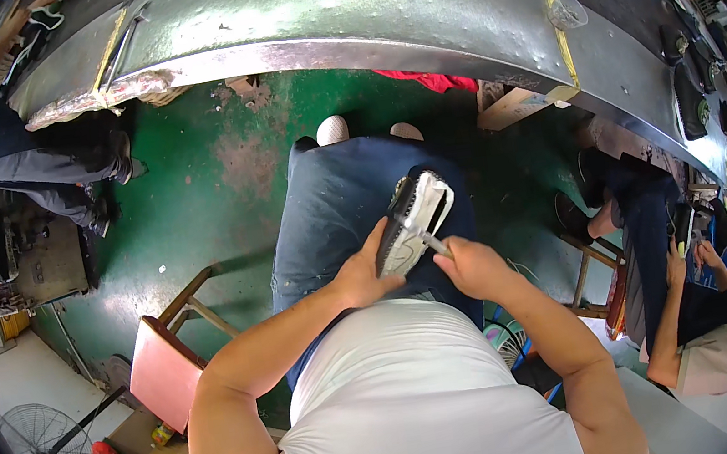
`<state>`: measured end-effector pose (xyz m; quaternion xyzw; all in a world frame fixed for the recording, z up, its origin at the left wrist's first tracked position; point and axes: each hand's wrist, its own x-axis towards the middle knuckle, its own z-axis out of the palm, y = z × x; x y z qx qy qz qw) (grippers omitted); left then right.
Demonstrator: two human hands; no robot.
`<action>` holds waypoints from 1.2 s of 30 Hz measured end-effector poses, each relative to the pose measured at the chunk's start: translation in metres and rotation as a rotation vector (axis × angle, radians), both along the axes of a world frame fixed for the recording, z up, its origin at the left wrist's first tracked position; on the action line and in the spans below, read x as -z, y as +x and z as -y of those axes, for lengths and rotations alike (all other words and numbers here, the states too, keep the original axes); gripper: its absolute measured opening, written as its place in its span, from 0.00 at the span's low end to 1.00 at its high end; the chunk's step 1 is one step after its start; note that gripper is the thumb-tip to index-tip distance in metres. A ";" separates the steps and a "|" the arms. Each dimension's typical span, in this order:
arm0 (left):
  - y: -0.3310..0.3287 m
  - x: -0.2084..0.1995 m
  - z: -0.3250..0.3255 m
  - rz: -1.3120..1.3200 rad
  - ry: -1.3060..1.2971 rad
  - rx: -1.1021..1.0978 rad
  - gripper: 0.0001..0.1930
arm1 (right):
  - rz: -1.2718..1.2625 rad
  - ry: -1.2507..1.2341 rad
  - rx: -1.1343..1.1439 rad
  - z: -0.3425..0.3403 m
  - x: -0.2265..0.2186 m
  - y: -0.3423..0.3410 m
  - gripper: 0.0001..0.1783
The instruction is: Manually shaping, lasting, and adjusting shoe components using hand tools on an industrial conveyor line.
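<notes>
Above my lap, my left hand [363, 275] is closed around the heel end of a black-and-white shoe [409, 225]. The shoe is tilted with its pale sole partly toward me, and its other end points away. My right hand [476, 267] grips a short, light-coloured tool [431, 241], whose tip meets the edge of the sole. The fingers hide much of this tool, so I cannot make out its exact kind. Under both hands are my dark blue trousers [323, 200].
A long metal bench [280, 13] curves across the far side, with a clear plastic cup [567, 10] and several dark shoes. A co-worker sits at right [704, 301], another at left [15, 163]. A pink-seated stool [167, 372] and a fan [43, 444] stand at left.
</notes>
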<state>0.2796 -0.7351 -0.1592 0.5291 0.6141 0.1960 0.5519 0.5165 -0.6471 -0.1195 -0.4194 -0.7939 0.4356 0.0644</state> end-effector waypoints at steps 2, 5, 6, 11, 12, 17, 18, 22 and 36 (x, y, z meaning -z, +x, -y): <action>-0.003 -0.014 -0.011 -0.077 0.004 0.019 0.56 | 0.209 -0.059 -0.137 -0.002 0.009 0.001 0.18; -0.015 -0.053 -0.026 -0.218 -0.177 0.152 0.49 | 0.018 -0.169 0.048 0.001 0.006 0.015 0.18; -0.023 -0.064 -0.026 -0.299 0.011 0.145 0.43 | -0.098 -0.234 0.160 0.002 0.006 0.020 0.19; -0.047 -0.109 -0.056 -0.306 0.420 -0.055 0.30 | -0.232 -0.420 0.427 0.017 0.027 0.047 0.17; -0.044 -0.113 -0.066 -0.137 0.490 -0.137 0.28 | -0.230 -0.443 0.456 0.020 0.032 0.051 0.17; -0.017 -0.084 -0.105 0.508 0.431 -0.301 0.20 | -0.136 -0.482 0.422 0.018 0.015 0.046 0.15; -0.013 -0.065 -0.115 0.455 0.368 -0.332 0.23 | -0.067 -0.454 0.374 0.016 0.008 0.043 0.14; 0.005 0.019 -0.110 0.272 -0.011 -0.312 0.36 | -0.016 -0.401 0.310 0.020 0.017 0.052 0.13; 0.003 -0.005 -0.040 -0.337 0.289 0.047 0.21 | 0.192 -0.302 0.120 0.016 0.015 0.029 0.15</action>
